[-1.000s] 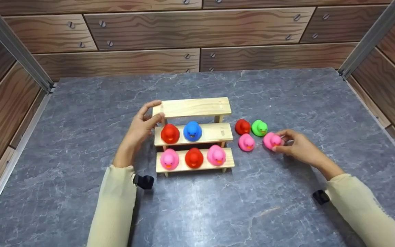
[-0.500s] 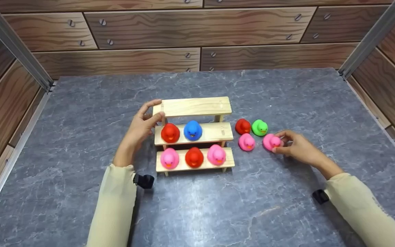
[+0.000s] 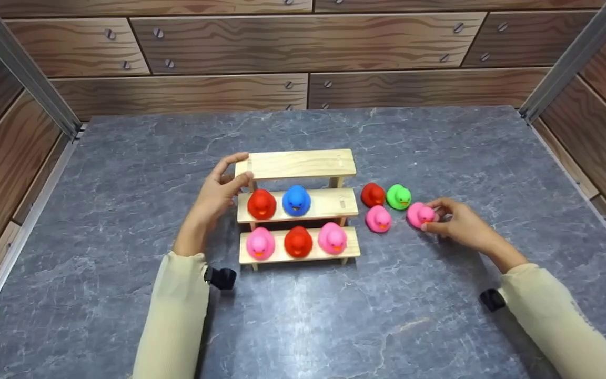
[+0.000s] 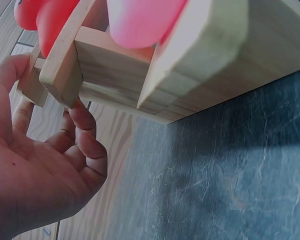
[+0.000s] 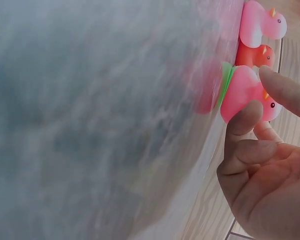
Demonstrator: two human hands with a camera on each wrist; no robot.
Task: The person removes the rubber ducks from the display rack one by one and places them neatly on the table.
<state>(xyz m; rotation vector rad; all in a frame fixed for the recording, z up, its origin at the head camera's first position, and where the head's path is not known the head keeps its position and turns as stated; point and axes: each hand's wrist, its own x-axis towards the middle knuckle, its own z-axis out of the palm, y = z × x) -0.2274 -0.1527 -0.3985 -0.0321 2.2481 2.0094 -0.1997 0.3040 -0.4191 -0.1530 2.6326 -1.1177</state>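
A: Report the item in the right hand (image 3: 453, 221).

B: A pink duck (image 3: 420, 215). It rests on the grey tabletop (image 3: 387, 316), pinched between the thumb and the fingers (image 5: 282, 90) of that hand. The right wrist view confirms it: one fingertip lies on top of the duck's head and a curled finger is against its side.

A: Items adjacent to that hand?

B: Just beyond the held duck, away from the palm, sits a second pink duck (image 3: 377, 219). Past the fingertips, further from the person, stand a green duck (image 3: 399, 196) and a red duck (image 3: 372, 195), side by side. All three are on the tabletop, close together; whether they touch cannot be told.

A: Status of the left hand (image 3: 219, 192).

B: It grips the near end of a three-tier wooden rack (image 3: 298, 205). The thumb is on the end of the top tier and the fingers are curled round behind it. The left wrist view shows the fingers bent under the side of the rack.

A: Rack contents?

B: Nearest the left thumb, on the middle tier, a red duck (image 3: 261, 204), then a blue duck (image 3: 296, 200) further from the hand. On the lowest tier, working away from the hand: pink duck (image 3: 260, 244), red duck (image 3: 298, 242), pink duck (image 3: 332, 238).

A: Surroundings?

B: Wood-grain panels (image 3: 303, 47) wall the tabletop on three sides.
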